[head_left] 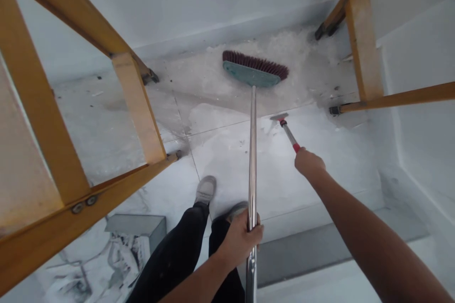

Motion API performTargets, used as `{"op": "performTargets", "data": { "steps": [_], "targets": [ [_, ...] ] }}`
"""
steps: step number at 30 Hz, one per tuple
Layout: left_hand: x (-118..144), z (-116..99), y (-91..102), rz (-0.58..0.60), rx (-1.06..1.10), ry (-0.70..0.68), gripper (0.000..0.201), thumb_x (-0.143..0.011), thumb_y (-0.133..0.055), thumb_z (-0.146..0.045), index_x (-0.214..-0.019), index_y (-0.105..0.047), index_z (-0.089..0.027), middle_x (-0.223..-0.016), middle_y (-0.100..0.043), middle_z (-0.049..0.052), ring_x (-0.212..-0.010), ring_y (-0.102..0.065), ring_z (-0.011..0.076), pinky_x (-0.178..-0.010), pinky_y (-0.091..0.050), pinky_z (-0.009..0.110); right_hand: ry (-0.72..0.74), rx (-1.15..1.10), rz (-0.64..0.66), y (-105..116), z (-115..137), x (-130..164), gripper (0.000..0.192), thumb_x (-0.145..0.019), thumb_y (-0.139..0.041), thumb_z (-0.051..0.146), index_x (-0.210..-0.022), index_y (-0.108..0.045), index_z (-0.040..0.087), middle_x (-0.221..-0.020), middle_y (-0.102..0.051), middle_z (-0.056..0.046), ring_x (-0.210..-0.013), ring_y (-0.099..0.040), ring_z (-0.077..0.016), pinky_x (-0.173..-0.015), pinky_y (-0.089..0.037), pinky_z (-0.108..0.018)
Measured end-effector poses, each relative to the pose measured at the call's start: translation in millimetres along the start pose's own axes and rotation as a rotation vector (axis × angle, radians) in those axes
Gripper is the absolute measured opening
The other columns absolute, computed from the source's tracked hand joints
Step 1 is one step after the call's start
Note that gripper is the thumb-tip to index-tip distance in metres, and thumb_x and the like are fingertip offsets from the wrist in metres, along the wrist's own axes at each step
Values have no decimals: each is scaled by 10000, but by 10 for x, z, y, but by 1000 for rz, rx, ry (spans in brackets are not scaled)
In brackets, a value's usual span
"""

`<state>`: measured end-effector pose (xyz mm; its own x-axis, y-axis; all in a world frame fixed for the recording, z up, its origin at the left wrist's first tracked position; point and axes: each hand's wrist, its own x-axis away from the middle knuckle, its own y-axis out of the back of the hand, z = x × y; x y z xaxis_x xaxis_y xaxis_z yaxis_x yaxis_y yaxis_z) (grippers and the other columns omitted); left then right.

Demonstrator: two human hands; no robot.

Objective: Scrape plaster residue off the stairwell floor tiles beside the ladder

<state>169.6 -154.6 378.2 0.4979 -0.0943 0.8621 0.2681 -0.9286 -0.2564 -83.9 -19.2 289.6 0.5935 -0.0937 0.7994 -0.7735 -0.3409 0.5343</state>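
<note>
Both hands busy, I note: left hand point(241, 239) fisted around broom handle point(252, 151), brush head point(254, 70) resting on dusty floor point(227, 151); right hand point(308, 162), arm outstretched, grips scraper point(286, 128), blade touching floor.

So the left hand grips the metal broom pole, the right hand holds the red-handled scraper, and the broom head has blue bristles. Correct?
Not quite: the head view shows the broom head with dark red bristles on a teal back, not blue bristles. The rest stands: the left hand grips the metal broom pole, and the right hand holds the red-handled scraper.
</note>
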Motion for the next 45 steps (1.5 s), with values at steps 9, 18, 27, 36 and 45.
{"op": "performTargets", "data": {
  "steps": [9, 18, 27, 36, 45],
  "targets": [
    [39, -91, 170, 51, -52, -36, 198, -728, -590, -289, -672, -433, -183, -594, -422, -34, -551, -412, 92, -520, -336, 229, 122, 39, -107, -759, -339, 485, 576, -975, -347, 367, -1518, -235, 212, -937, -618, -116, -750, -644, -239, -653, -455, -338],
    [9, -45, 204, 26, -69, -9, 173, -728, -587, -278, -673, -460, -175, -584, -443, -31, -553, -426, 93, -540, -342, 227, 142, 25, -136, -1816, -66, 1146, 473, -989, -381, 289, -1445, -411, 167, -839, -600, -88, -600, -611, -175, -521, -394, -261],
    [14, -12, 158, -27, -53, 20, 175, -742, -596, -298, -696, -474, -181, -565, -491, -32, -529, -466, 98, -530, -372, 217, 157, 44, -46, -1218, 70, 1033, 516, -980, -339, 279, -1482, -340, 159, -908, -634, -139, -760, -687, -236, -656, -507, -306],
    [0, 8, 171, -46, -97, 4, 154, -750, -588, -293, -705, -499, -176, -566, -495, -29, -531, -477, 105, -541, -371, 228, 137, -111, -128, -885, 648, 763, 523, -987, -322, 277, -1483, -317, 112, -950, -637, -166, -843, -689, -249, -728, -520, -336],
    [17, 34, 215, -39, -42, 6, 177, -737, -584, -318, -692, -490, -175, -562, -493, -26, -531, -462, 102, -536, -369, 228, 156, -85, -68, -1081, 796, 935, 527, -984, -300, 244, -1492, -275, 108, -957, -631, -170, -798, -700, -251, -682, -530, -341]
  ]
}}
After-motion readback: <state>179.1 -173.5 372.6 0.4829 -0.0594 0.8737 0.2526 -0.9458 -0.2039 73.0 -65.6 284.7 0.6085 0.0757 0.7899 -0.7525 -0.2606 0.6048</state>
